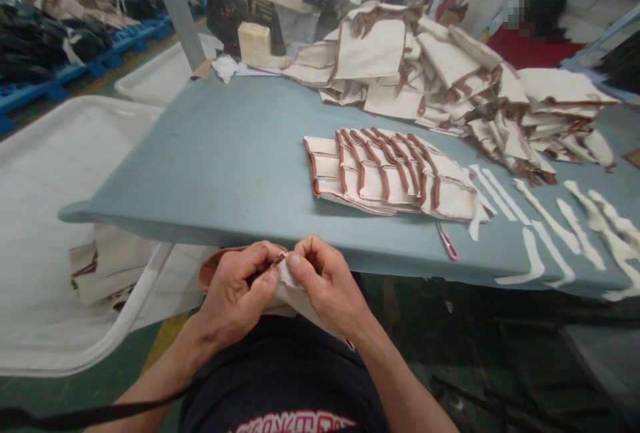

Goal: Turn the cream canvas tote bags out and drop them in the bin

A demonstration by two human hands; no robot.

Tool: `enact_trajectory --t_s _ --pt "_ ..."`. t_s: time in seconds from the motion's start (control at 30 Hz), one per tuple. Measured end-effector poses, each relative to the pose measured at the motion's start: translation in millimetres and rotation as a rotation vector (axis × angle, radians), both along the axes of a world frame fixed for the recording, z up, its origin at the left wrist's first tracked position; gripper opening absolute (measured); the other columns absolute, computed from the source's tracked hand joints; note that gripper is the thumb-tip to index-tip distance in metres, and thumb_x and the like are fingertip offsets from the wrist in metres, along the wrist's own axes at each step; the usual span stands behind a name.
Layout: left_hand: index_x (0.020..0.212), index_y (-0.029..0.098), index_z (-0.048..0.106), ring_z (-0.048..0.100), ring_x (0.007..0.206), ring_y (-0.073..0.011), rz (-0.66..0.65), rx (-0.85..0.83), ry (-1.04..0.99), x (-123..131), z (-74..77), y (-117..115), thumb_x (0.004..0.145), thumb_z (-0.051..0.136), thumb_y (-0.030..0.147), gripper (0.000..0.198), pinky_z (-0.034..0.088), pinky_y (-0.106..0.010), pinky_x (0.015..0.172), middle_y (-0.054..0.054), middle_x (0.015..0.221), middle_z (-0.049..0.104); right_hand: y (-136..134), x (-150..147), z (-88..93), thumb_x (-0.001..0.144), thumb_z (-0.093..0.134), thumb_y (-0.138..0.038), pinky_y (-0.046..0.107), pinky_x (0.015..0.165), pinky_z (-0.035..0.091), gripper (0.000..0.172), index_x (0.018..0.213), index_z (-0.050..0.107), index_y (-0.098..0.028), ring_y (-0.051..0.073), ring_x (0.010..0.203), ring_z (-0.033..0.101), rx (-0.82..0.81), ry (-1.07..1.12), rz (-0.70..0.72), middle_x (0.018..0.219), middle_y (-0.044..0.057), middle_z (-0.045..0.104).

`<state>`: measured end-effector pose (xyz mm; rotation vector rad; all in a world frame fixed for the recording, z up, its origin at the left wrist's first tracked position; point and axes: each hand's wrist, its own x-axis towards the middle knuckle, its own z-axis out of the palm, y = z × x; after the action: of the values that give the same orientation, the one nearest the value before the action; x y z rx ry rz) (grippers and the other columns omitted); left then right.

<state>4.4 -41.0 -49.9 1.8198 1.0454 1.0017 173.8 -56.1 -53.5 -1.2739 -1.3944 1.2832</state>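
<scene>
Close to my body, just off the table's front edge, my left hand (240, 293) and my right hand (327, 286) pinch a cream fabric piece (300, 301) with brown trim. Fingertips of both hands meet at its upper edge, where a white bit shows between the thumbs. The rest of the piece hangs down, partly hidden behind my right hand. A brown edge (213, 266) shows beyond my left hand. On the table, a row of overlapping cream pieces with brown binding (373, 180) lies ahead to the right. Beside it is a small pink-purple tool (447, 243).
The blue-grey table (210, 146) carries a large heap of cream pieces (375, 46) at the back and several white strips (543, 213) at the right. A white bin (135, 326) with cream pieces stands left. A metal post (175, 10) rises behind the table.
</scene>
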Motion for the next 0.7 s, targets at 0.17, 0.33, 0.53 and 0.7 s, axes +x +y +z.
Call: enact_trajectory --t_s 0.17,0.33,0.53,0.7 --pt "0.078 0.019 0.064 0.064 0.067 -0.0169 -0.049 -0.048 -0.041 -6 -4.2 -2 0.092 0.052 0.030 0.021 0.047 -0.026 0.062 -0.001 0.077 0.072 0 -1 -0.6 0.092 0.059 -0.049 0.023 0.052 0.030 0.031 0.078 0.048 -0.023 0.011 0.058 0.036 -0.108 0.134 0.062 0.065 -0.007 0.042" --pt "0.080 0.018 0.069 0.057 0.061 -0.0160 -0.059 -0.104 -0.031 -9 -6.4 -3 0.092 0.050 0.032 0.027 0.041 -0.027 0.059 0.001 0.069 0.067 -1 -3 -4.5 0.091 0.060 -0.053 0.023 0.052 0.030 0.034 0.079 0.045 -0.024 0.011 0.056 0.034 -0.144 0.234 0.108 0.064 -0.008 0.042" --pt "0.082 0.018 0.070 0.058 0.067 -0.0183 -0.071 -0.092 -0.019 -12 -12.4 -3 0.094 0.042 0.028 0.031 0.042 -0.030 0.064 -0.001 0.076 0.068 0 0 -6.0 0.095 0.056 -0.052 0.025 0.055 0.030 0.034 0.080 0.044 -0.024 0.012 0.059 0.035 -0.106 0.190 0.139 0.068 -0.006 0.043" --pt "0.082 0.020 0.067 0.058 0.070 -0.0185 -0.056 -0.028 -0.044 -11 -18.6 -5 0.095 0.039 0.020 0.031 0.041 -0.031 0.066 0.000 0.077 0.066 -2 -3 -7.5 0.097 0.052 -0.048 0.026 0.057 0.030 0.032 0.078 0.043 -0.024 0.012 0.061 0.034 -0.060 0.185 0.124 0.068 -0.006 0.040"
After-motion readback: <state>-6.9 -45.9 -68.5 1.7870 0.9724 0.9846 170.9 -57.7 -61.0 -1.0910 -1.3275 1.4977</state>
